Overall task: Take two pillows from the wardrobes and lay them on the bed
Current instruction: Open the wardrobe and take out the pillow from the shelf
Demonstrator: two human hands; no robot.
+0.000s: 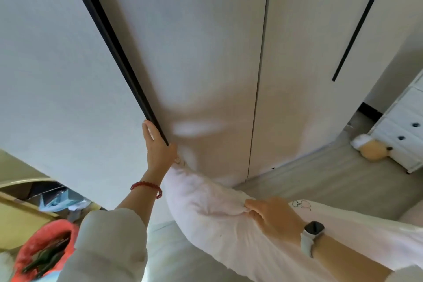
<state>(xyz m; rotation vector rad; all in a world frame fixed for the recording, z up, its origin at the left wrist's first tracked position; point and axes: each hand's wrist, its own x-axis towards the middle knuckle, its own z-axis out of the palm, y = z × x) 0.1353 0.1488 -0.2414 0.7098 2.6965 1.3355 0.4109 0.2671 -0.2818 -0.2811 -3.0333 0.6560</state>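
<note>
Pale wardrobe doors fill most of the frame, running from the top edge down to a light wooden floor at the right. One open door panel swings across the left half, its edge trimmed with a black strip. A second black strip handle sits at the upper right. At the far right stands a white chest of drawers with dark knobs, and a small tan soft toy lies on the floor against it.

Across the lower middle and lower right, a long pale pink pillow lies in front of you, one end touching the wardrobe front near the door's edge. Your right hand, wearing a smartwatch, is clamped on a bunched fold of the pillow's cover. Your left hand, with a red bead bracelet at the wrist, is wrapped around the bottom end of the black strip, fingers curled onto the door edge.

At the lower left, a red bag sits beside a yellowish wooden surface with clutter.

This looks like the moment for moving the door while carrying one pillow. Keep the pillow's end clear of the door's path so it does not get pinched, and gather more fabric into your right hand so the pillow does not sag.

A small line drawing is printed on the pillow near your right hand; no readable writing or brand shows. The bed is not in view.
</note>
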